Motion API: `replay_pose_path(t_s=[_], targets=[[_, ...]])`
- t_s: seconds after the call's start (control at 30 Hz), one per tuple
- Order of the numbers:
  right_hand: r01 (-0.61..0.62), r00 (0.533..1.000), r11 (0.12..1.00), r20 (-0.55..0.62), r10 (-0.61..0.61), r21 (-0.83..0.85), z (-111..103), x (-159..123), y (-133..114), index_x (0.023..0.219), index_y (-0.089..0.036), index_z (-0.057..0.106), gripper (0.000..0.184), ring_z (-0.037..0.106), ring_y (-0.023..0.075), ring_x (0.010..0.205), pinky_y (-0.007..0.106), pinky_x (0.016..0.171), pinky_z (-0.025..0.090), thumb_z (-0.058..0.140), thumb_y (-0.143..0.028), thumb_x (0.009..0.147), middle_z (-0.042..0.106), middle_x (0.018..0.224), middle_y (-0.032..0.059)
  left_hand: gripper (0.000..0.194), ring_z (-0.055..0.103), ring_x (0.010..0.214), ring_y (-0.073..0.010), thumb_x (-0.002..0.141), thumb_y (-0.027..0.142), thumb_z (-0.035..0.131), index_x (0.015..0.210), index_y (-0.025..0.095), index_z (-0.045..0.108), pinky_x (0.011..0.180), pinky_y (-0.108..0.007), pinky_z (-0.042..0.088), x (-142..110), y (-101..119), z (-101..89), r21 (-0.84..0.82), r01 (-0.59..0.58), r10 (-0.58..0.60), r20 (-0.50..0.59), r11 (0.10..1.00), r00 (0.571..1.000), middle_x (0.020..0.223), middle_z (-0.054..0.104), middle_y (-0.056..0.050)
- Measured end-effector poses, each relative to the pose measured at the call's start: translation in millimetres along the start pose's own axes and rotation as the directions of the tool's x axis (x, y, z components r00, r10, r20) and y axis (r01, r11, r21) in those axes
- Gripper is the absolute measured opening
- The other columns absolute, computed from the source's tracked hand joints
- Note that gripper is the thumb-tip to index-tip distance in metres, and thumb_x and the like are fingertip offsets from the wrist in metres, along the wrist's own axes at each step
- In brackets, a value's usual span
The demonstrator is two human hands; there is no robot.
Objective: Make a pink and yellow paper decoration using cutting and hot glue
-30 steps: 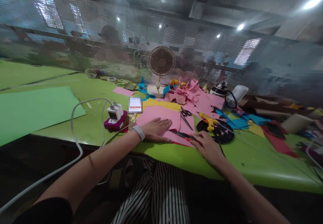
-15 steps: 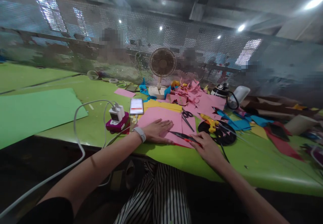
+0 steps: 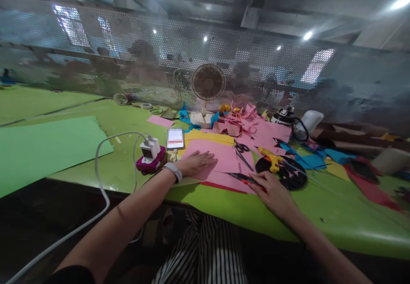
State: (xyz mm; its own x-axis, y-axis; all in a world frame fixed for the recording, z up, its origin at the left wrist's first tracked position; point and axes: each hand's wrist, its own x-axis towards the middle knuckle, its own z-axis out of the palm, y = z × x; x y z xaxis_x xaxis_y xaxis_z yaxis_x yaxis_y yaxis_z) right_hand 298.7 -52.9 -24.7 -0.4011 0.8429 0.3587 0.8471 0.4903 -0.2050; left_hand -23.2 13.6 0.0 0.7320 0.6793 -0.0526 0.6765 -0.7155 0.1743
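Observation:
My left hand (image 3: pixel 197 163) lies flat with its fingers stretched out, pressing on a pink sheet (image 3: pixel 221 153). In my right hand (image 3: pixel 272 190) is a slim black-and-red utility knife (image 3: pixel 241 177), its point towards the left over the sheet's near part. The fingers partly cover its handle. Along the sheet's near edge a red strip (image 3: pixel 224 186) shows from underneath. Black-handled scissors (image 3: pixel 242 148) lie on the right part of the pink sheet. Beyond it is a yellow strip (image 3: pixel 209 137).
A yellow glue gun (image 3: pixel 271 159) rests on a black round plate (image 3: pixel 296 181). Left stand a phone (image 3: pixel 175 138) and a purple box (image 3: pixel 144 166) with white chargers and a cable. A fan (image 3: pixel 208 82), pink scraps (image 3: pixel 243 119) and a green sheet (image 3: pixel 51 147) are farther out.
My left hand has slid a little left and away from the near edge. My right hand and the knife have moved slightly right and nearer me. The view has shifted a little.

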Motion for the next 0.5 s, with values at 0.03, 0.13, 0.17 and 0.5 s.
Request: replay_pose_path(t_s=[0.03,0.13,0.17,0.5], targets=[[0.003,1.0,1.0,0.002,-0.003,-0.003,0.7,1.0,-1.1,0.118,-0.022,0.06,0.036,0.056,0.0225,0.094,0.035,0.083,0.047,0.046,-0.039,0.09,0.056,0.099,0.0089,0.047,0.014,0.139,-0.0199,0.095,0.024,0.023,0.143,0.027,0.025,0.11,-0.045,0.012,-0.3,-0.5,1.6,0.004,-0.008,0.008,0.006,1.0,1.0,0.151,0.021,-0.004],[0.029,1.0,1.0,0.004,-0.029,-0.012,3.3,5.4,-6.1,0.118,-0.02,0.06,0.036,0.055,0.0234,0.095,0.036,0.083,0.046,0.046,-0.038,0.09,0.057,0.098,0.0094,0.05,0.013,0.139,-0.0193,0.094,0.02,0.024,0.143,0.027,0.021,0.11,-0.045,0.011,-0.2,1.0,4.0,0.03,-0.012,0.012,0.018,0.999,1.0,0.152,0.018,-0.005],[0.038,0.999,0.999,0.002,-0.038,-0.015,4.1,6.9,-7.9,0.118,-0.019,0.061,0.036,0.054,0.0237,0.095,0.036,0.083,0.046,0.046,-0.037,0.09,0.057,0.098,0.0095,0.05,0.012,0.139,-0.0194,0.094,0.02,0.024,0.143,0.027,0.021,0.11,-0.045,0.011,0.2,1.8,3.9,0.039,-0.011,0.01,0.022,0.999,1.0,0.152,0.018,-0.005],[0.075,0.997,0.996,0.004,-0.075,0.045,-3.0,4.0,-8.7,0.116,-0.024,0.062,0.032,0.056,0.0215,0.092,0.034,0.081,0.048,0.048,-0.036,0.089,0.058,0.095,0.0073,0.049,0.015,0.139,-0.0201,0.095,0.021,0.021,0.143,0.025,0.023,0.109,-0.047,0.015,1.1,6.7,-2.5,0.055,0.002,-0.004,0.05,0.998,0.999,0.151,0.02,-0.007]])
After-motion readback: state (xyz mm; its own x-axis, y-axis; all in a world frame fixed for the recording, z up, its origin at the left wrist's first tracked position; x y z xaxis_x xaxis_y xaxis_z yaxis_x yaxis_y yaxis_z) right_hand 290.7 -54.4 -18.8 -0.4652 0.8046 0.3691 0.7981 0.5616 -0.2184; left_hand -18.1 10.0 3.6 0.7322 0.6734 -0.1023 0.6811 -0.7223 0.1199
